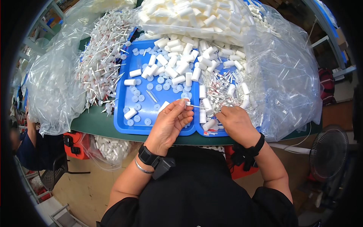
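Note:
My left hand [169, 123] is over the front right of the left blue tray [120, 113], thumb and forefinger pinched on a thin white stick [197, 106] that points right. My right hand [237, 124] is above the front of the right blue tray [212, 133], its fingers curled down among thin sticks. Whatever its fingertips grip is hidden. White cylinders [182, 68] and pale translucent discs [159, 87] lie scattered in the left tray. Thin clear and white sticks with reddish bits [223, 89] fill much of the right tray, with more white cylinders around them.
A heap of sticks with discs [104, 56] lies left of the trays on the green table [92, 123]. Clear plastic bags [56, 90] flank both sides. A large bag of white cylinders [196, 17] rests behind. A fan [328, 145] stands right; another person's arm [31, 130] shows left.

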`<state>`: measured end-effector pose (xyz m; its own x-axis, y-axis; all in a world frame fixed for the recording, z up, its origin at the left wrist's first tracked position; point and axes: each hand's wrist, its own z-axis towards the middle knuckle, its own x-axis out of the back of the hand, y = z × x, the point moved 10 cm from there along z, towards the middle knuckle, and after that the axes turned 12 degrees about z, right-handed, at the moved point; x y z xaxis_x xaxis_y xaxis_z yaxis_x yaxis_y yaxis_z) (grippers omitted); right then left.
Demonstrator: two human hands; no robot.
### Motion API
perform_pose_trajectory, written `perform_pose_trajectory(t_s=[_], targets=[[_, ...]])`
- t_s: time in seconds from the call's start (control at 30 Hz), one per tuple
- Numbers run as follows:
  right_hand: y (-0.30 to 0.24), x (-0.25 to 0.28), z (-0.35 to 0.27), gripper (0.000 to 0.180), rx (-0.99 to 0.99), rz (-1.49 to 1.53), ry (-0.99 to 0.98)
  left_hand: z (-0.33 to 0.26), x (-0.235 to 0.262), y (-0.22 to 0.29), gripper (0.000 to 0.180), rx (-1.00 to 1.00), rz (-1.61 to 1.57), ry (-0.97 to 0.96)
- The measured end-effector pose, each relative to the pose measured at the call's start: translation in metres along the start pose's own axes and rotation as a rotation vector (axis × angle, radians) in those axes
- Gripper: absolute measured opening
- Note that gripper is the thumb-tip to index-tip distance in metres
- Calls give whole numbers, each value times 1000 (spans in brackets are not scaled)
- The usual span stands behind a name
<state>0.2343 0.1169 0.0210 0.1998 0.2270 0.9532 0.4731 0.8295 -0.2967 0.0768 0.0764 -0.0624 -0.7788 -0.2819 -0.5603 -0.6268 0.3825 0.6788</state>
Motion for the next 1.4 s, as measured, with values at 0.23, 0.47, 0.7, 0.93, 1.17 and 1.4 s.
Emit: perform_pose_trajectory(t_s=[0.23,0.47,0.7,0.93,1.17,1.4], targets=[[9,33,-7,8,-95,376,193,-4,-8,0,28,-5,10,-43],[4,43,-4,12,-162,603,320,-5,-24,0,28,-19,39,-89],[6,42,-4,13,-171,599,341,-4,-17,-2,28,-20,42,-71],[-5,47,4,13,-50,544,372,-3,-18,-9,30,0,50,-76],[16,-8,6,17,-526,1415,69,-12,-35,-10,32,16,149,-147],[-8,18,22,23,-255,931,147,-12,-16,22,31,-105,232,-72]])
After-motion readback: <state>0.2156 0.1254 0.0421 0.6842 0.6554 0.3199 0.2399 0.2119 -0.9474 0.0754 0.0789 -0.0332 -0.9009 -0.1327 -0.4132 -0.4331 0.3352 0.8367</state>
